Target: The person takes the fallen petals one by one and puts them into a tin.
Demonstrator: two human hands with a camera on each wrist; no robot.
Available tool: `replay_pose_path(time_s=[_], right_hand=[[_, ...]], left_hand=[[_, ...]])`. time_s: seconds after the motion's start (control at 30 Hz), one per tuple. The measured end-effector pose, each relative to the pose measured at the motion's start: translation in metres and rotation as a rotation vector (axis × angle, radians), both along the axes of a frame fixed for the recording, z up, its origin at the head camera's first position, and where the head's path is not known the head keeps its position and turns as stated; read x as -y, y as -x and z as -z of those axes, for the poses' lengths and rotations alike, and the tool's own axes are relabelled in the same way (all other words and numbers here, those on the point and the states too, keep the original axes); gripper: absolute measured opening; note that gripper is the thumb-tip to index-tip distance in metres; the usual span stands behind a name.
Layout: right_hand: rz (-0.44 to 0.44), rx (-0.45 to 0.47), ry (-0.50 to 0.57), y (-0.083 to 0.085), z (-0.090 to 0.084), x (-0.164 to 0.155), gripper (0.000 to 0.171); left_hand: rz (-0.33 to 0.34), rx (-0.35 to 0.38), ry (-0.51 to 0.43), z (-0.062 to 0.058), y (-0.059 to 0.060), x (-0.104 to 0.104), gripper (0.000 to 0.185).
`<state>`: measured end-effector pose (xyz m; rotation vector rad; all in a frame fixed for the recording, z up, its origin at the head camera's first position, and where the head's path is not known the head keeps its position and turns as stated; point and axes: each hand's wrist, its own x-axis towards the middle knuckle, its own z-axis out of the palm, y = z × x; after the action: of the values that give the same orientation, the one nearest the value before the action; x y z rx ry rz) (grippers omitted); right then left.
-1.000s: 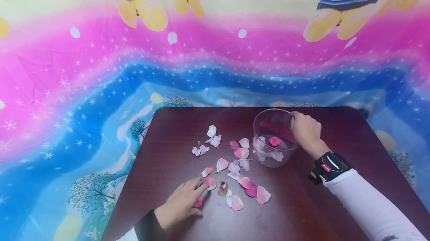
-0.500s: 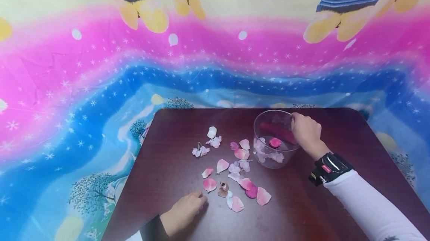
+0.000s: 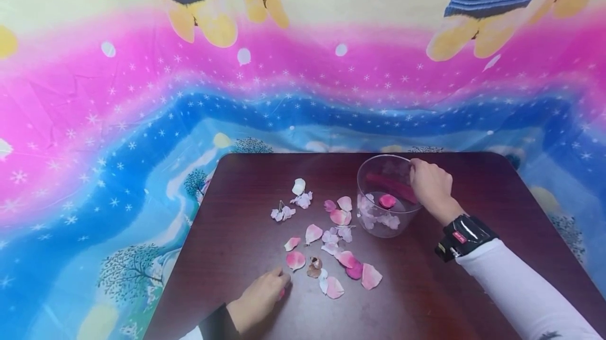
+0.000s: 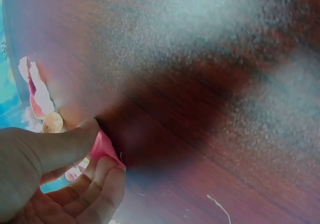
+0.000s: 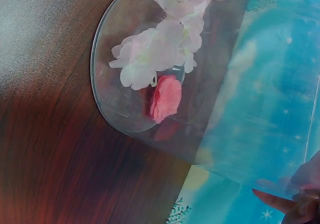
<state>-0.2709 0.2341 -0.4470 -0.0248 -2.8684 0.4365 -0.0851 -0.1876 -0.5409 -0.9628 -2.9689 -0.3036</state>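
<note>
A pink petal [image 4: 104,146] is pinched between the thumb and the curled fingers of the left hand [image 3: 259,298], low over the near part of the dark wooden desk [image 3: 426,298]. In the head view only a small pink edge of it shows under the fingertips. Just beyond this hand more petals [image 3: 331,245] lie scattered on the desk, pink, white and pale purple, together with one small brown piece [image 3: 314,267]. The right hand [image 3: 431,186] holds the far right rim of a clear bowl [image 3: 374,185], with the fingers curled over the edge. The bowl stands on the desk to the right of the scattered petals. Inside it lie one pink petal [image 5: 165,98] and some whitish ones [image 5: 160,49]. I can read no writing on the black wrist band [image 3: 463,237] or elsewhere.
</note>
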Motion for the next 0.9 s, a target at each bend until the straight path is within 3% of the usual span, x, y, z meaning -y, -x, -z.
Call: replay_pose_path(time_s=[0.23,0.47,0.73,0.9], right_hand=[[0.003,0.001,-0.008,0.0,0.0,0.0,0.033],[0.006,0.004,-0.009,0.0,0.0,0.001,0.034],[0.009,0.008,-0.009,0.0,0.0,0.001,0.034],[0.01,0.007,-0.015,-0.002,-0.001,0.001,0.033]], left_hand=[[0.021,-0.002,0.012,0.007,0.001,0.0,0.025],[0.041,-0.015,0.022,0.005,0.002,-0.002,0.023],[0.047,-0.051,-0.074,-0.012,0.01,-0.012,0.022],[0.077,-0.146,-0.104,-0.026,0.017,-0.02,0.019]])
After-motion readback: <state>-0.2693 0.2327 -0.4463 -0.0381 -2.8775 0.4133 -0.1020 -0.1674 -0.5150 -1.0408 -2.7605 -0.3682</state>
